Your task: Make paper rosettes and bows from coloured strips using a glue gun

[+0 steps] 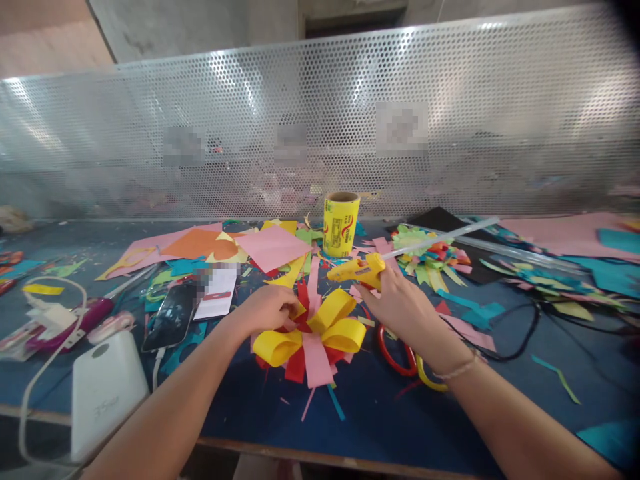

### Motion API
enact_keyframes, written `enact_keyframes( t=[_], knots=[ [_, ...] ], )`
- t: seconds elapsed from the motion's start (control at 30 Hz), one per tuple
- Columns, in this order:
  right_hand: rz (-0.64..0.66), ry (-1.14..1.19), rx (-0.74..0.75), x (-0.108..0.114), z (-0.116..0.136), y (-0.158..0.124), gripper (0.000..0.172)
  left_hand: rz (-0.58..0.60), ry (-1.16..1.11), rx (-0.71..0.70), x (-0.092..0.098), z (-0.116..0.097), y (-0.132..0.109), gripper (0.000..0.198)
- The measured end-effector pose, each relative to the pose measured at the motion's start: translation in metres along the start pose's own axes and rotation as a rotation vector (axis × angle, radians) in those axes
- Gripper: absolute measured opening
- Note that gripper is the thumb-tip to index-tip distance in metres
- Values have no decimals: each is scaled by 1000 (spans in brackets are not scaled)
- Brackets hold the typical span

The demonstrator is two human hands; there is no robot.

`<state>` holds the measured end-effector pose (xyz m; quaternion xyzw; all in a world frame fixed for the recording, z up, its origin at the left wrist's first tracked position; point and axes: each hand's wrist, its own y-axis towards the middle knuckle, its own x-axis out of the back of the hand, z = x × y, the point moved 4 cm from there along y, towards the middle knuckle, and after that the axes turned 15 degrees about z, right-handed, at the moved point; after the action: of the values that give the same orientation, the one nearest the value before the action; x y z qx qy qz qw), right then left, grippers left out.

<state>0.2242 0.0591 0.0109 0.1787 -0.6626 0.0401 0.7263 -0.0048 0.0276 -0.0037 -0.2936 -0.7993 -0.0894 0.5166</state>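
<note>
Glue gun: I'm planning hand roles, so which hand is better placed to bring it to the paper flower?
Probably the right hand: it holds the glue gun near the paper flower, while the left hand is at the flower's far-left side.

Matt paper flower, plastic glue gun

Thin pale bracelet being worn at wrist, behind grip of right hand; both forearms being seen bare farther back.
</note>
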Motion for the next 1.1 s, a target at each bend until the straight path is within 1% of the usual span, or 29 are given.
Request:
enact_keyframes(
  t=[0.13, 0.23, 0.37, 0.5, 0.6, 0.73, 0.97, 1.1],
  knots=[
    [-66, 29, -2, 4, -10, 2, 43, 32, 28, 26, 1, -3, 1, 31],
    [-66, 65, -29, 6, -16, 3, 50, 84, 76, 58, 1, -5, 1, 26],
    [-65, 102, -31, 8, -18, 3, 52, 95, 77, 58, 0, -4, 1, 23],
    [-11, 127, -78, 9, -16, 3, 54, 131, 90, 76, 0, -4, 1, 22],
    [38, 142, -112, 8, -15, 4, 54, 166, 146, 104, 0, -7, 3, 19],
    [45, 160, -108, 5, -14, 4, 55, 196, 237, 94, -3, -10, 7, 20],
    [41, 152, -96, 3, -13, 3, 52, 176, 181, 85, -3, -5, 3, 19],
    [53, 169, -107, 3, -15, 4, 56, 174, 155, 68, 0, -8, 0, 16]
  ],
)
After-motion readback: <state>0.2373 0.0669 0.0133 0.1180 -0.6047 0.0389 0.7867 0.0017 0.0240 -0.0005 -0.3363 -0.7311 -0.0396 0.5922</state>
